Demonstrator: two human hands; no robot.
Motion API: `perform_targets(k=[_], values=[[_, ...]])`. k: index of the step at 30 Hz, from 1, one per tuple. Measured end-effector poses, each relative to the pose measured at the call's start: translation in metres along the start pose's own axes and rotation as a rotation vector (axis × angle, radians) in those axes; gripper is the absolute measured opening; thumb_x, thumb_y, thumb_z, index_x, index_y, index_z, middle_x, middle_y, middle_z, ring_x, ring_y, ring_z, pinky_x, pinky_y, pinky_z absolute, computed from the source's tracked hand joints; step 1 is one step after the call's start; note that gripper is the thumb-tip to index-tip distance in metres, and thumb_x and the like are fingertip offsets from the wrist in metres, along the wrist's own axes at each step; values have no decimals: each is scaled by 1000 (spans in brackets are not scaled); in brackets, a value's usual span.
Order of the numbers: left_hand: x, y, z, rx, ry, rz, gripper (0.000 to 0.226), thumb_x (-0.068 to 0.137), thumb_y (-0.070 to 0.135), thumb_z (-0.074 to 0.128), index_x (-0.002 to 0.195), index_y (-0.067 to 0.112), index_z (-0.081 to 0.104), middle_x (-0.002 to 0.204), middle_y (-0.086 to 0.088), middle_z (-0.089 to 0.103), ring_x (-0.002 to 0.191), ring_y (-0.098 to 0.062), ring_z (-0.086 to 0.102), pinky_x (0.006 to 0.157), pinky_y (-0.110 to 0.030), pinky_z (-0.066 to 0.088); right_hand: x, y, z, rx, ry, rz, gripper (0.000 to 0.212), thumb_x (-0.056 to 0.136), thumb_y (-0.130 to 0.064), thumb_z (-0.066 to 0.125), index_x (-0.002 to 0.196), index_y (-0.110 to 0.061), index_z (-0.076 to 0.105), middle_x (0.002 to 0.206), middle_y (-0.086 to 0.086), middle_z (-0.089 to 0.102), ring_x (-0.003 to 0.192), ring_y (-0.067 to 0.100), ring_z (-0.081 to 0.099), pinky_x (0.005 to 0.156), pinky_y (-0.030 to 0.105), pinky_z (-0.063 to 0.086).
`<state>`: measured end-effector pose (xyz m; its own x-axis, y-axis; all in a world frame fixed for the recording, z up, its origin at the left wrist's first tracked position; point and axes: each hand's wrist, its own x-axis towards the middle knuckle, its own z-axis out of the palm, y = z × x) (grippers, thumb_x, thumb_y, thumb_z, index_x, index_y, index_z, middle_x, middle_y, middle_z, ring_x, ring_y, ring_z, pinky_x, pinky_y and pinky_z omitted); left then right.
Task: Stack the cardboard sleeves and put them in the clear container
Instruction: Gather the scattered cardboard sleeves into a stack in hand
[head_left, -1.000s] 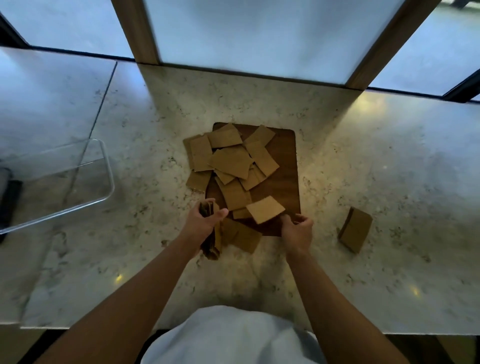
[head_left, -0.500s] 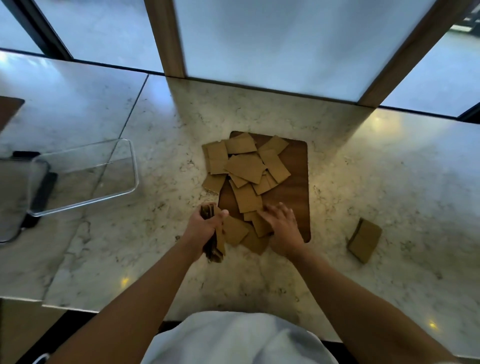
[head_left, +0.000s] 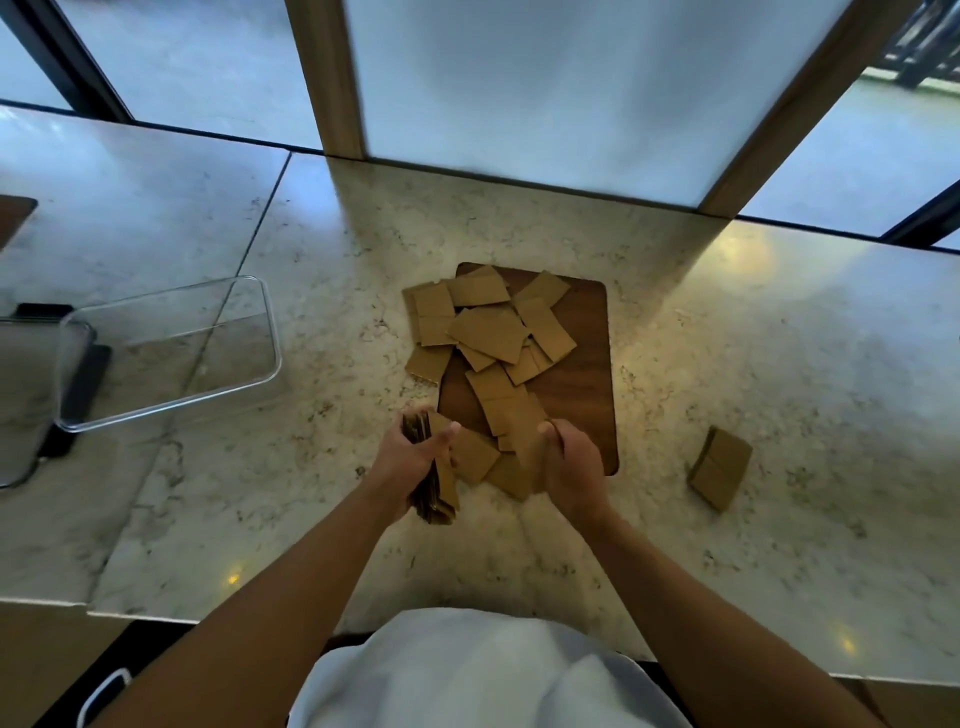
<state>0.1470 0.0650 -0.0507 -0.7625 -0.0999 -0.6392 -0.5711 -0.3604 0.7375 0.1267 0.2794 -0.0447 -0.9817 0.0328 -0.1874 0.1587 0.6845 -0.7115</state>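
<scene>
At the wooden board's near edge, the left hand grips a stack of cardboard sleeves; the right hand pinches one loose sleeve, clear container well left

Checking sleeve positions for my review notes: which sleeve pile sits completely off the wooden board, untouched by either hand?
The small stack of sleeves on the marble counter, right of the wooden board. The others overlap the board or are in a hand.
</scene>
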Motion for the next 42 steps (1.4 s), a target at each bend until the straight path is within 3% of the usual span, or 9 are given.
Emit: perform_targets(k=[8,12,15,21,27,30,34,37,42], values=[[-3,0,-41,-105,80,-87,52,86,1,72,132,23,59,121,-22,67,99,-40,72,74,-50,64,-12,-77,70,443,-487,357,38,104,-2,41,140,-3,54,140,12,54,126,27,54,83,18,51],[-5,4,-76,-298,88,-141,42,95,0,56,131,21,52,116,-28,71,99,-45,74,86,-62,59,3,-69,84,-262,-261,131,46,100,-28,58,144,-17,52,141,13,46,133,31,42,106,31,37],[0,5,-94,-286,114,-135,48,93,1,60,139,10,48,107,-25,71,76,-33,73,68,-49,63,9,-59,86,-578,-315,74,66,93,-45,65,150,-23,42,146,14,42,138,37,34,116,49,30],[10,14,-89,-143,132,-74,67,81,21,85,136,1,54,95,-18,73,67,-24,73,58,-35,60,23,-50,83,-275,-125,52,28,85,-31,78,108,-19,67,107,-2,66,110,24,55,91,33,37],[26,23,-55,139,142,-7,56,78,36,87,122,20,56,101,-3,68,80,-15,70,62,-26,55,31,-60,65,116,41,332,27,94,-33,69,109,-11,72,103,1,72,93,15,65,74,23,49],[34,29,-37,146,38,-45,69,69,47,89,124,20,59,106,-8,72,92,-26,74,74,-41,64,29,-70,70,411,-130,498,26,95,-37,68,107,-14,76,99,-1,75,96,17,70,77,26,58],[46,33,-14,182,52,-54,37,87,9,76,116,29,65,103,-4,71,86,-22,72,66,-36,63,35,-59,78,99,-74,430,37,100,-46,56,100,-14,73,96,4,72,93,26,67,82,37,56],[51,34,-15,53,98,-124,39,90,-4,66,114,27,65,99,-15,76,83,-33,78,70,-45,65,55,-40,62,-255,165,406,57,95,-55,58,131,-11,58,128,13,55,121,31,51,100,42,43],[59,32,-13,54,134,-108,50,85,3,78,128,24,62,108,-14,74,93,-32,77,85,-56,62,76,-26,61,-392,-53,455,88,81,-65,69,144,-10,41,141,16,46,133,37,41,110,49,37]])
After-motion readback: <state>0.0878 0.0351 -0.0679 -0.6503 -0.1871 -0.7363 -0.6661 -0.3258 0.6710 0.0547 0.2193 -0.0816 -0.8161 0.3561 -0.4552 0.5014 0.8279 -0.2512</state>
